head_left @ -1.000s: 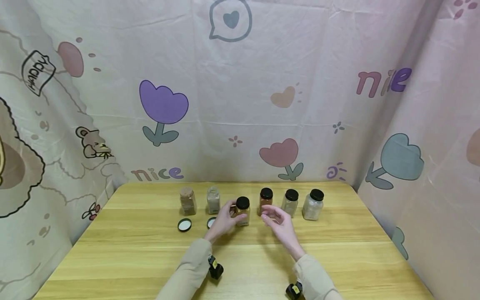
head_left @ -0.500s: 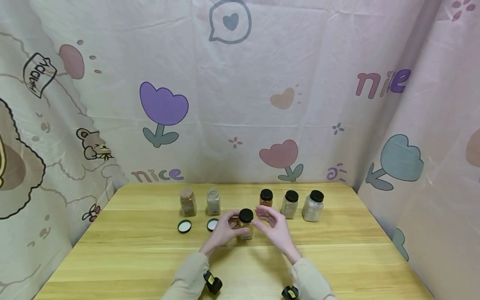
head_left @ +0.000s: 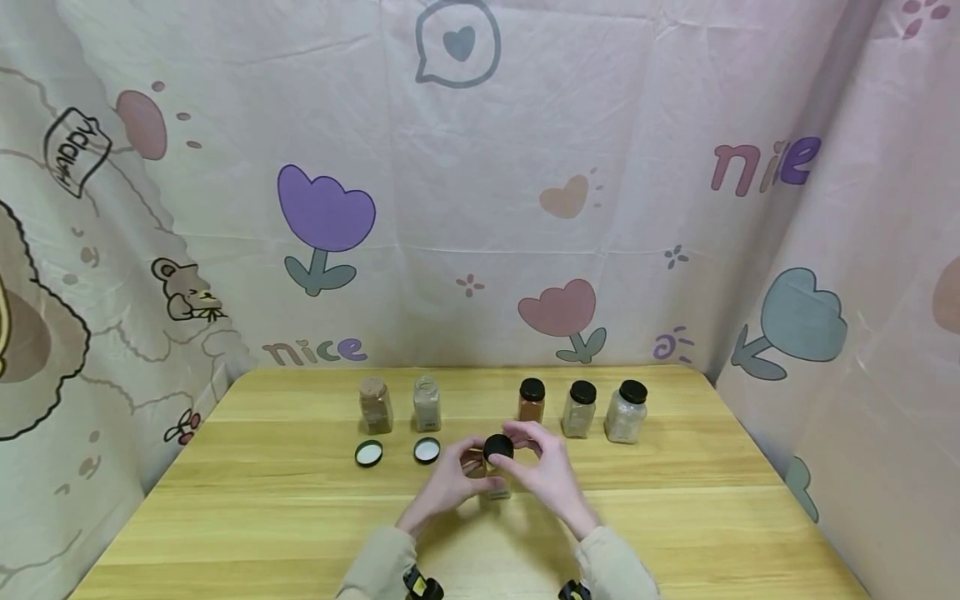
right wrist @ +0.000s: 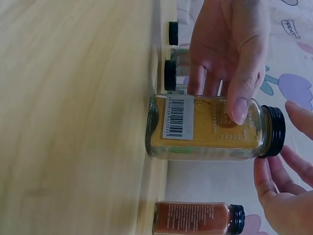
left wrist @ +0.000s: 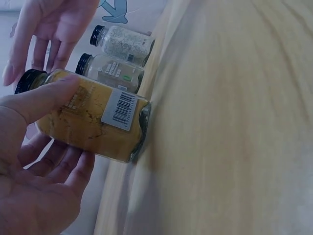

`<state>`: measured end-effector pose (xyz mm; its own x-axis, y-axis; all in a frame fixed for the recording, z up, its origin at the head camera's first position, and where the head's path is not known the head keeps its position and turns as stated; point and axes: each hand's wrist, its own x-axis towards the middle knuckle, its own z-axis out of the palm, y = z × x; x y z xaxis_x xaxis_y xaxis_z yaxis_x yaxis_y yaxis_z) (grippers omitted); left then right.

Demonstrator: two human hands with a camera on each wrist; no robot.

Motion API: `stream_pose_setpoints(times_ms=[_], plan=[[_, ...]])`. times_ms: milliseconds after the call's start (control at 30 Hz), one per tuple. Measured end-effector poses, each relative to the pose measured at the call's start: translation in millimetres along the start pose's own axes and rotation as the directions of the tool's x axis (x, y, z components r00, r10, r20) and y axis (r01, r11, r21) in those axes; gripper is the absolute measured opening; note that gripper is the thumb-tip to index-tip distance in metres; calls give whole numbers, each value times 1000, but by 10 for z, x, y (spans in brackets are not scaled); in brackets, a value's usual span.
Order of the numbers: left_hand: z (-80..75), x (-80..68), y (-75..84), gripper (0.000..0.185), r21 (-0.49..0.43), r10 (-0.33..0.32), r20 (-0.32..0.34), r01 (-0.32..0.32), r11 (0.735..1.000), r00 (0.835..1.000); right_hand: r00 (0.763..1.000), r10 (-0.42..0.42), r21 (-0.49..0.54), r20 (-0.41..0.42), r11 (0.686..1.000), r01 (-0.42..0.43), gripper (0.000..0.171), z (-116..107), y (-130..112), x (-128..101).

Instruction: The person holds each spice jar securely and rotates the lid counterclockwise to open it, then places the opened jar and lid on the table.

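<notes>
1. Centrally on the wooden counter (head_left: 675, 517), a person's left hand (head_left: 442, 483) grips a glass jar of yellow powder (head_left: 491, 482), its fingers (left wrist: 46, 95) curled round the jar's body with the thumb laid across the front above a barcode label.
2. Directly opposite, the right hand (head_left: 547, 471) is at the jar's black cap (head_left: 498, 447); its fingers (right wrist: 266, 181) are loosely spread about the cap, and from these views it cannot be told whether they actually pinch it.
3. Standing upright, the jar rests with its base on the counter, nearer the person than the row of other jars.
4. Behind it, a capped jar of reddish-brown powder (head_left: 532, 402), a capped jar of pale spice (head_left: 580, 408) and a capped jar of whitish grains (head_left: 627, 410) stand side by side.
5. Further left, two uncapped jars, one brown-filled (head_left: 376, 405) and one pale-filled (head_left: 427, 402), stand in the same row, with two loose lids (head_left: 368, 452) lying white side up just in front of them.
6. Around the counter hangs a pink cartoon-printed cloth (head_left: 480, 183).
</notes>
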<state>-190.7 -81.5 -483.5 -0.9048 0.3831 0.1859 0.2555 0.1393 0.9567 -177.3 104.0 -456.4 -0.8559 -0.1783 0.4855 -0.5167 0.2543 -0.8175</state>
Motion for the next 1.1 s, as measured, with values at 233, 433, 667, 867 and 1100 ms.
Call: stream_pose_setpoints(times_ms=[233, 433, 667, 867, 1100], plan=[[40, -52, -2, 50, 39, 56, 1, -56, 998, 998, 1000, 18, -115, -25, 993, -20, 44, 45, -16, -30], [88, -53, -27, 52, 37, 66, -45, -65, 997, 997, 998, 40, -200, -37, 979, -47, 48, 77, -64, -41], [118, -49, -15, 52, 34, 61, -52, -59, 998, 997, 999, 15, -247, -50, 969, -27, 52, 82, -74, -41], [112, -56, -18, 48, 52, 88, -38, -86, 995, 995, 993, -76, -258, -89, 965, 51, 52, 87, -41, -55], [90, -48, -56, 45, 77, 117, -33, -114, 990, 993, 986, -129, -289, -109, 953, 93, 47, 104, -31, -66]])
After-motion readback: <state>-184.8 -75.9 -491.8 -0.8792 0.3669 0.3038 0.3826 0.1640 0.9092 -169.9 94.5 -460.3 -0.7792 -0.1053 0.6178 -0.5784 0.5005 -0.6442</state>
